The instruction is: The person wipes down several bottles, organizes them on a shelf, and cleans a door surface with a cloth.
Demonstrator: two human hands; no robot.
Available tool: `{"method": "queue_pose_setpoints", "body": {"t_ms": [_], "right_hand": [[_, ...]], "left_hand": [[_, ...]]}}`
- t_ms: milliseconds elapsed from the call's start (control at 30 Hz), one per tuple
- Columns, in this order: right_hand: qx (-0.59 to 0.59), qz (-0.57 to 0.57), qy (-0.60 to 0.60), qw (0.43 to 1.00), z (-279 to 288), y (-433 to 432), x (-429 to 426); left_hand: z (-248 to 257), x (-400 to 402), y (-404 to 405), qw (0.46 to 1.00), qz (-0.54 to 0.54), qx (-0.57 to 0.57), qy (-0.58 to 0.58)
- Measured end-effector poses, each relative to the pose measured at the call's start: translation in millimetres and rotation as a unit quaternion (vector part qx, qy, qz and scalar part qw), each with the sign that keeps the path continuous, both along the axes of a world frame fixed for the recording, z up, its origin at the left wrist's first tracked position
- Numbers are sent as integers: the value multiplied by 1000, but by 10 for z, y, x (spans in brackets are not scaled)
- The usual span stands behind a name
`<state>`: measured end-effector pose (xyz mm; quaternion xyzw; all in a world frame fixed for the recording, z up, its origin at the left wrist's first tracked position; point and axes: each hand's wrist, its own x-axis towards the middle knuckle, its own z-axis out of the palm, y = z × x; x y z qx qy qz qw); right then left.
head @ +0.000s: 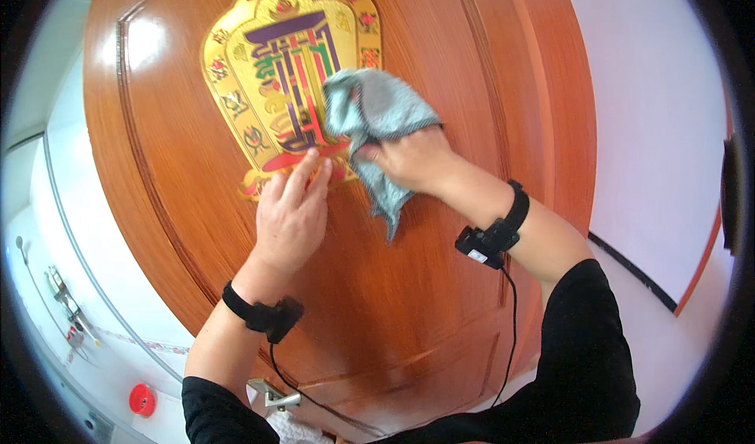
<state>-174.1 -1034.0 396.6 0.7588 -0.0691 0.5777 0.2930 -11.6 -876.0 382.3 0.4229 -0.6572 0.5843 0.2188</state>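
Observation:
A light blue-green cleaning cloth [401, 105] with dark stitched edging is gripped in my right hand [419, 158]. It lies over the right side of a gold decorative plaque [227, 84] on a wooden door [383, 279]. One corner of the cloth hangs below my thumb. Coloured symbols and a tall purple, red and green emblem cover the plaque. My left hand [293, 214] holds nothing; its fingertips rest at the plaque's lower edge, near a red band [286, 161]. Part of the plaque is hidden behind the cloth.
A metal lever handle [277, 398] sits low on the door, beside a white cloth item [298, 429]. Cables [514, 302] trail from black wrist-worn devices [489, 240]. At left, a tiled room contains a shower head [20, 242] and a red round container [142, 400]. A white wall [643, 119] stands right.

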Motion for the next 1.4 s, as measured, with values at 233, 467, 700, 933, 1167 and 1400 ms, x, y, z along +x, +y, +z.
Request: {"method": "queue_pose_setpoints", "body": {"t_ms": [233,467,700,933,1167,1400], "right_hand": [[220,-71,-76,970,1250,-182,-174],[203,-87,-185,958,2380,-240,-18],[15,-85,-62,994,2586,729,1150],[149,-52,-31,987,2779,512,898],[280,-44,-134,950,2763,-14,-126],[119,-125,-263,949,2981,-1042,-694]], "left_hand": [[36,120,7,998,-38,-44,-4],[44,128,-79,997,-49,-56,-6],[-4,203,-54,996,-40,-74,-19],[-16,193,-92,996,-32,-82,-24],[-4,233,-67,996,-11,-87,-27],[8,117,-79,997,-5,-75,-18]]}}
